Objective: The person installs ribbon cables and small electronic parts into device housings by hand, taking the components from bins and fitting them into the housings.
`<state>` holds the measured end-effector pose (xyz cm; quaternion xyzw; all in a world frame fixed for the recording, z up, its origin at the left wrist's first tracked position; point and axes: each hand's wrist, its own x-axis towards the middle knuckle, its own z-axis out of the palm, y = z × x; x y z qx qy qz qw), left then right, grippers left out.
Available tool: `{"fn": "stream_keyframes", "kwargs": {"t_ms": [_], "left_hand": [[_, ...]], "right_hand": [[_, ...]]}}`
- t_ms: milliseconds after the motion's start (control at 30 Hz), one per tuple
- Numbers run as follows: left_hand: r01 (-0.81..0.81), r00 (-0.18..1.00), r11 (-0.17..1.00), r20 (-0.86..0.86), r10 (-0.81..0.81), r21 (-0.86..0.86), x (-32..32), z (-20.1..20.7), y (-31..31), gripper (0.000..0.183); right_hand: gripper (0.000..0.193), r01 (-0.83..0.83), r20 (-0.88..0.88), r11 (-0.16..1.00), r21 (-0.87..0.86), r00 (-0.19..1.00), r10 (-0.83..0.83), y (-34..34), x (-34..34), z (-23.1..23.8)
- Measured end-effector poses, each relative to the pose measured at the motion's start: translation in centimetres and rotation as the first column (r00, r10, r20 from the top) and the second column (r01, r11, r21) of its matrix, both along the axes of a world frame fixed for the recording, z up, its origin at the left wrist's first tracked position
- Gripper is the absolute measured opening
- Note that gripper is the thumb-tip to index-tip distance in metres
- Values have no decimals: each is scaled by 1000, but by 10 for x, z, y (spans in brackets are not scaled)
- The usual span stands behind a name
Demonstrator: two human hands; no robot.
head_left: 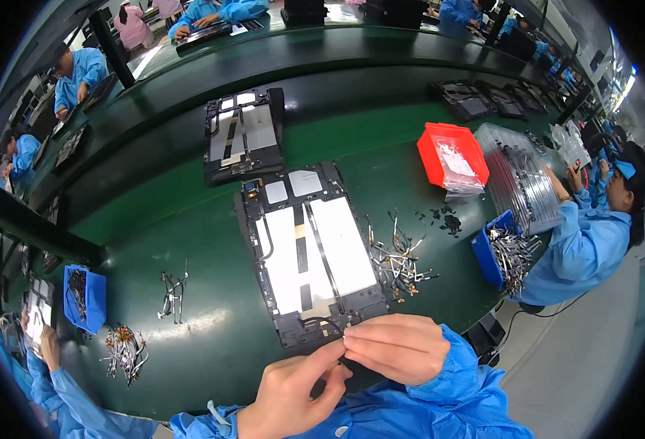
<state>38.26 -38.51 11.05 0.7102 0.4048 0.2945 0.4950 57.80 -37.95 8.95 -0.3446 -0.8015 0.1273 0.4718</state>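
Observation:
An opened flat electronic device (315, 252), black-framed with white panels and dark strips inside, lies on the green bench in front of me. Its near edge is partly covered by my hands. My left hand (293, 388) is closed in a pinch just off that edge, thumb and forefinger close together. My right hand (403, 347) meets it there, fingers pressed together and their tips touching or nearly touching the left ones. Whatever the fingertips hold is too small to make out. A thin black cable (319, 322) curves inside the device close by.
Loose cables (399, 260) lie right of the device, with more bundled cables (126, 355) at left. Blue bins (84, 296) (489, 256) flank the bench. A second opened device (242, 135), a red bin (432, 150) and a clear tray (520, 175) stand farther back. A co-worker (582, 241) sits at right.

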Motion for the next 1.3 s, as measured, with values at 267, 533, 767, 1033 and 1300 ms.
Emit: {"fn": "stream_keyframes", "kwargs": {"t_ms": [267,533,767,1033,1300], "left_hand": [[31,999,983,-43,-24,179,-2,4,8,36],[90,989,893,145,-28,-441,-53,14,38,41],[133,967,813,256,20,-567,-58,-1,51,37],[112,984,843,178,-20,-526,-64,3,70,36],[18,933,853,-315,173,521,-79,-26,82,27]], "right_hand": [[26,-59,209,998,-32,976,65,19,15,-10],[13,901,252,433,-17,423,-870,156,180,-30],[39,757,320,622,200,550,-772,135,113,-1],[37,-233,203,920,-316,931,305,91,-37,10],[16,-29,-95,637,-771,993,-70,122,-61,-19]]}}
